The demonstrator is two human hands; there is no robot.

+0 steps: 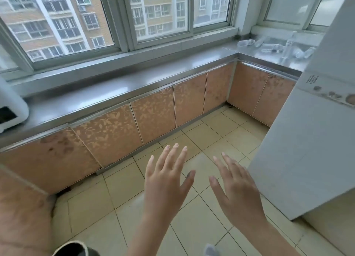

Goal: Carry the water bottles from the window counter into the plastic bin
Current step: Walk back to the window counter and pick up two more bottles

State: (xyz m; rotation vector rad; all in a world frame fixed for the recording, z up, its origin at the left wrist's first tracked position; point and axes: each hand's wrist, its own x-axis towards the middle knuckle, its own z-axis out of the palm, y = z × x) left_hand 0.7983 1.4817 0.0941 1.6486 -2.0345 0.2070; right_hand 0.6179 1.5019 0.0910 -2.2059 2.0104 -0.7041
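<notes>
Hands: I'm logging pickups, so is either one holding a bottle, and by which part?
Nothing held. Left hand and right hand are open; water bottles lie on the counter.

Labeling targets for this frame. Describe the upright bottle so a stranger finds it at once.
Follow the steel counter under the windows to its far right corner, beside the white fridge. A cluster of clear bottles sits there. The upright bottle stands near the cluster's right side; its neighbours lie on their sides.
</notes>
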